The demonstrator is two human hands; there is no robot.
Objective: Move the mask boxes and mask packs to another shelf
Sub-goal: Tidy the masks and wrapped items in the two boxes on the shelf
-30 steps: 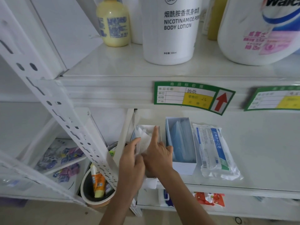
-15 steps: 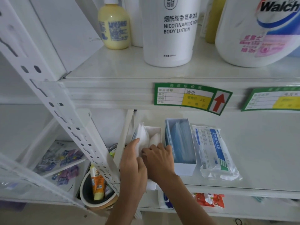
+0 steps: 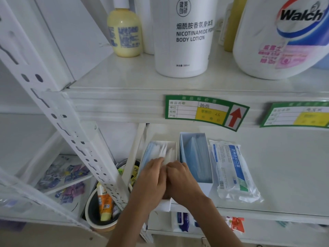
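Open mask box (image 3: pixel 161 154) sat at left end of middle shelf (image 3: pixel 284 175), front corner poking over shelf edge. Second mask box (image 3: pixel 195 157) just beside it on right, also open, blue masks standing inside. Sealed mask pack (image 3: pixel 231 170) lay flat next to that, touching or nearly so.

Handling, as judged: boxes prob. light thin card, sides likely to flex w/ lids off, so masks could spill if tipped. Best taken by both long sides or from underneath, kept level. Pack looked soft, floppy, slick plastic; prob. easiest pinched at an end seam or scooped flat from below.

Left hand (image 3: pixel 151 177) and right hand (image 3: pixel 181 179) pressed close together over near end of left box, knuckles up, fingers curled down into loose white and blue masks. Looked like tucking or pinching contents, not carrying box itself. Exact fingertip grip hidden under hands; couldn't tell what each pinched, or if thumbs were on box wall.

Nothing lifted off shelf yet, going by how things lay.

Above: body lotion bottle (image 3: pixel 185 38), yellow bottle (image 3: pixel 124 32), big detergent jug (image 3: pixel 284 36). Green price tag (image 3: pixel 204 111) on shelf edge.
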